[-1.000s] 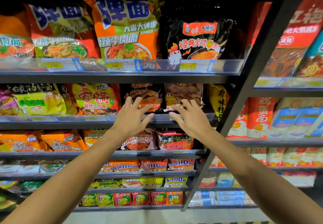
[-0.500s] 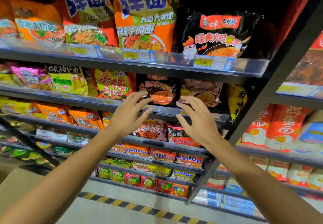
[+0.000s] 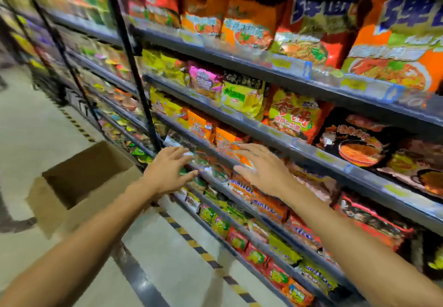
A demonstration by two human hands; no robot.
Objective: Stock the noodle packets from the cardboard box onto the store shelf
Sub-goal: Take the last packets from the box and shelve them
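Observation:
The picture is blurred by motion. An open cardboard box (image 3: 79,187) stands on the floor at the left, its inside dark, its contents hidden. The store shelf (image 3: 263,136) runs from centre to right, its tiers packed with noodle packets (image 3: 294,112). My left hand (image 3: 167,170) hovers with spread fingers between the box and the shelf, holding nothing. My right hand (image 3: 261,167) is held out in front of a lower tier, fingers straight, also holding nothing.
A black upright post (image 3: 134,67) divides the shelving. A yellow-and-black striped line (image 3: 189,242) runs along the floor at the shelf's foot. More stocked shelves (image 3: 72,31) stretch away to the far left. Pale floor lies around the box.
The view has swung left and down, bringing the cardboard box into sight. Both hands have come away from the middle tier and sit lower, still holding nothing.

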